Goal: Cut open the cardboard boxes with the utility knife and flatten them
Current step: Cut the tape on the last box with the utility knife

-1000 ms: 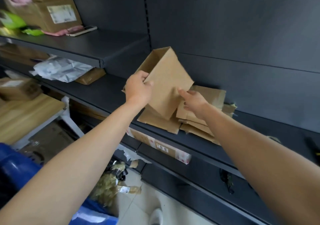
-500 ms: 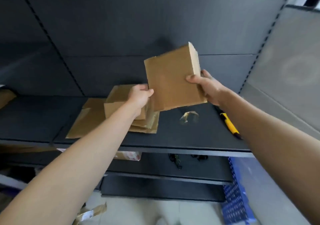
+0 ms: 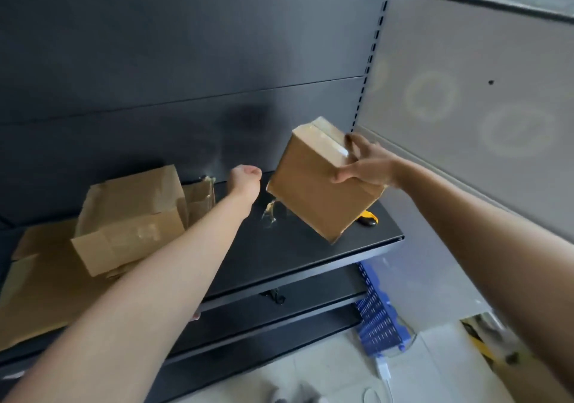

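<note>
Fingers of the right hand clamp a taped box, centre right, above the shelf; left hand curled, empty. Flattened cardboard lies lower left; this box remains uncut, knife lying beneath it.

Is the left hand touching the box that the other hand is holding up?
Apart. The head view shows a dark gap between the left hand and the box, which only the right hand grips.

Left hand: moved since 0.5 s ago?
Yes. The left hand let go of the cardboard box and shifted right: it overlapped the cardboard pile, now clear of it.
</note>
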